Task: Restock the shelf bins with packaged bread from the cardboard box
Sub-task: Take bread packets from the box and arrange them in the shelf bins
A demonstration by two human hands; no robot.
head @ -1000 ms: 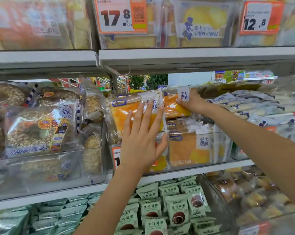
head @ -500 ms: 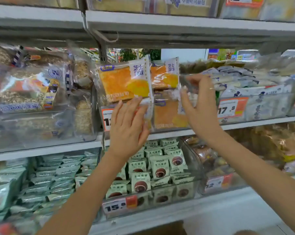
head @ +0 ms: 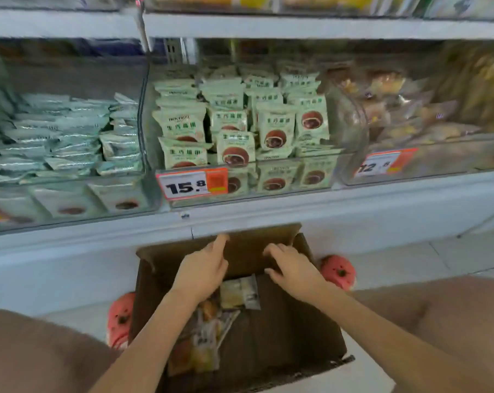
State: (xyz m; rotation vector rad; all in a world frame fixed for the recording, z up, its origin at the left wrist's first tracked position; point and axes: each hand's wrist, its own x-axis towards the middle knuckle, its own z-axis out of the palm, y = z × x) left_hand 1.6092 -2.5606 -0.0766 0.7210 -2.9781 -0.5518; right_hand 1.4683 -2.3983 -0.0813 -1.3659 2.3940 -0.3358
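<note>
Both our hands are down over the cardboard box [head: 282, 330] on the floor: left hand [head: 203, 272] fingers loose, forefinger pointing at the far flap, right hand [head: 292, 269] palm down, fingers spread, neither holding anything. Bread packs [head: 208, 333] lie inside, lengthwise toward the shelf bins [head: 268, 180].
</note>
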